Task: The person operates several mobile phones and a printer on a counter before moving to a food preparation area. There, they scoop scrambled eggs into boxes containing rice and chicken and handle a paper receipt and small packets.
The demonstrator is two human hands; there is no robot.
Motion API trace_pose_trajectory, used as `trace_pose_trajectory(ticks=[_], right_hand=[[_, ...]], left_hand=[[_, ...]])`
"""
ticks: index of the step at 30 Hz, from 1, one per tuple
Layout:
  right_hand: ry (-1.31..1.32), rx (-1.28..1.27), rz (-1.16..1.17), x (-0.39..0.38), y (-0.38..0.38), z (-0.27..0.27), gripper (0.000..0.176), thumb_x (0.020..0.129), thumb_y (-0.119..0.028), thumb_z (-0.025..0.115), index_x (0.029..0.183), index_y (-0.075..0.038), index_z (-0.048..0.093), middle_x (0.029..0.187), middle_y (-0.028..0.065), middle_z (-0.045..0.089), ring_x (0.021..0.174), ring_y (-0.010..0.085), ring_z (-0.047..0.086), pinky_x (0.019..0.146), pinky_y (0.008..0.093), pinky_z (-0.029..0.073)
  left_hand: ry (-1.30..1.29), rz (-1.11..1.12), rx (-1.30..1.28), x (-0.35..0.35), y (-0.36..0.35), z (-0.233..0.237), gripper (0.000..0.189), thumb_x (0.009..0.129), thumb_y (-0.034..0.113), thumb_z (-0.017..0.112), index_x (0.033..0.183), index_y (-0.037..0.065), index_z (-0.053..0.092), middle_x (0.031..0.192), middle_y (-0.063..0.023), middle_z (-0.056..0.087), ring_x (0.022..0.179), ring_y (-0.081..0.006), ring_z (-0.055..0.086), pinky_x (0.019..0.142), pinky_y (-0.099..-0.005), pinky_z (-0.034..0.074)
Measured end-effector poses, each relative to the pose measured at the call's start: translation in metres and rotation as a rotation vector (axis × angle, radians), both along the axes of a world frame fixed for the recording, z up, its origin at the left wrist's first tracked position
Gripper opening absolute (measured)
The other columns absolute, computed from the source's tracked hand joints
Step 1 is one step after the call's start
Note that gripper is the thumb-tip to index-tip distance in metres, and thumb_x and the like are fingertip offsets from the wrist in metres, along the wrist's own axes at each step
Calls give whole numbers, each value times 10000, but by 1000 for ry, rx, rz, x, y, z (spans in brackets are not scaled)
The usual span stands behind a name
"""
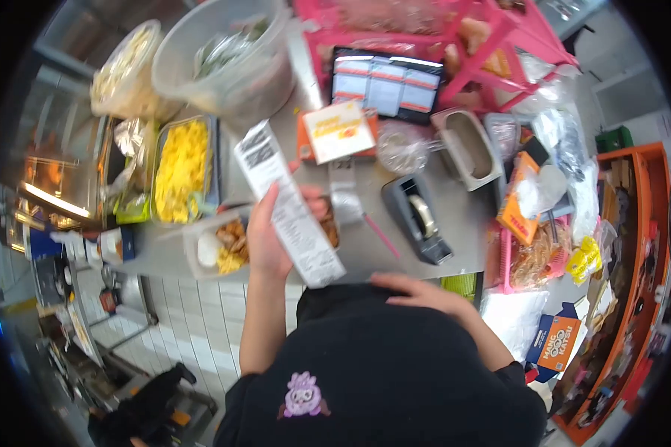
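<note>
A long printed paper receipt (294, 208) is pinched between the thumb and fingers of my left hand (272, 238), slanting over the counter's front edge. Under and beside that hand sits a clear plastic food container (201, 257) with something white, yellow pieces and brown fried pieces; my hand hides part of what lies behind it. My right hand (417, 290) rests against my black clothing at the waist, fingers stretched out and holding nothing visible. Beyond it on the counter stands a black tape dispenser (417, 220). A pink stick (382, 237) lies to its left.
A tray of yellow food (181, 171) and large plastic tubs (227, 59) stand at the left. Behind are a white-and-orange box (339, 132), a tablet (386, 83) and a pink rack (484, 63). A metal pan (467, 149) and orange shelving (634, 283) are at right.
</note>
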State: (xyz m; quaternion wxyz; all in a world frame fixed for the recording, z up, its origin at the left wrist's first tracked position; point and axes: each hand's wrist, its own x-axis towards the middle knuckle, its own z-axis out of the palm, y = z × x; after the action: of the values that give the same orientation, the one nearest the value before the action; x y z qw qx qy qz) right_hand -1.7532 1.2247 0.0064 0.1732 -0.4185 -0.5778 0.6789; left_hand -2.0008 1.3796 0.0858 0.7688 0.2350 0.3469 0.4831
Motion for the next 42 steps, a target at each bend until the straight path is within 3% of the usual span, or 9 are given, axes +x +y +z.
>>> trace_pose_trajectory(ticks=[3,5,7,12,19,22,29,33,42], right_hand=[[-103,-187,30,11,-7,-10,487,873,-329,631,1255,-38,553,1268,149,569,1230,275,491,1014,374,383],[-455,-48,250,28,21,10,323,870,-299,629,1001,-8,673,928,133,695,917,225,662,804,354,500],[-168,-38,-102,47,39,34,266,860,-241,634,778,9,670,642,93,656,593,164,648,581,327,498],[-210,288,-739,102,99,156,314,903,-227,618,679,-5,610,549,-1,546,500,50,519,469,232,396],[-693,991,-1061,176,199,236,163,875,-168,556,927,-24,612,698,164,612,671,341,599,633,404,453],[-787,1219,-1115,224,281,231,211,790,-131,625,951,6,624,632,129,572,636,267,591,629,366,468],[-1027,944,-1027,262,405,181,187,687,-135,670,808,5,696,739,198,657,713,319,659,688,382,517],[-573,641,-1124,288,416,186,218,754,-177,669,790,37,692,714,93,661,635,183,660,527,334,523],[-815,759,-960,285,410,192,190,729,-151,664,800,23,690,677,121,652,636,194,656,554,330,509]], left_hand=[[59,117,-50,7,-14,2,480,970,283,422,1390,56,363,853,-65,582,739,-141,557,694,-288,474],[75,176,-23,4,-23,1,454,976,260,410,1380,56,376,854,-54,560,725,-124,534,680,-261,465],[154,245,-50,-9,-29,-1,415,982,255,398,1353,70,398,844,-31,528,702,-95,504,656,-240,455],[145,337,-29,-47,-32,-29,387,979,295,399,1311,97,428,775,-26,523,649,-98,496,609,-249,440],[139,399,15,-32,-29,-29,330,984,267,391,1243,72,452,745,-29,502,625,-107,483,588,-261,434],[143,400,21,-22,-32,-24,333,985,260,385,1240,57,454,731,-32,493,617,-112,482,585,-263,436],[164,513,-6,-38,-48,-25,325,986,269,386,1226,71,479,734,-27,499,610,-106,479,587,-260,436],[183,595,-38,-55,-58,-35,328,982,295,402,1233,103,488,729,0,492,607,-86,469,582,-236,417],[175,655,-115,-46,-62,-29,326,975,302,413,1233,126,504,729,13,480,611,-78,461,586,-230,406]])
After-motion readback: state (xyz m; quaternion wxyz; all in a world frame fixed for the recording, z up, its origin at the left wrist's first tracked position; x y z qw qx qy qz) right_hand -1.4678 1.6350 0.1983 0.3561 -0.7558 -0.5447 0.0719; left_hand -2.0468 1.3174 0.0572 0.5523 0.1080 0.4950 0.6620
